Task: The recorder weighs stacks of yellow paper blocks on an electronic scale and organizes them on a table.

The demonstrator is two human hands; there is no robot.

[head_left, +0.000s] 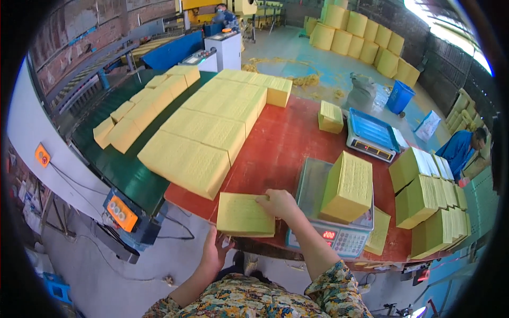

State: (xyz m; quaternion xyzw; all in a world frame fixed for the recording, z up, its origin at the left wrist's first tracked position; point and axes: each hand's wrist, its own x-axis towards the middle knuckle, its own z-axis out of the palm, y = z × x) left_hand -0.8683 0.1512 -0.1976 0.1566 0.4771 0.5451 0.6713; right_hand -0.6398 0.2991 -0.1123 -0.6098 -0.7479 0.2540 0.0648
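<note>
A stack of yellow paper sheets (245, 216) lies at the near edge of the red table (281, 140). My right hand (281, 204) grips it at the right side, fingers bent over the top sheet. Beside its near left corner is my left hand (213, 253), fingers stretched and thumb apart; whether it touches the paper is hard to tell. To the right, a taller yellow paper block (347, 188) stands on a digital scale (347, 238) with a lit red display. A few loose yellow sheets (378, 231) stick out beside the scale.
Rows of yellow paper blocks (207, 122) cover the table's left; more sit on a green conveyor (119, 164). A second scale with a blue tray (374, 132) stands farther back. Stacked bundles (432, 212) line the right, near a person in blue (457, 153). An orange button box (121, 213) hangs left.
</note>
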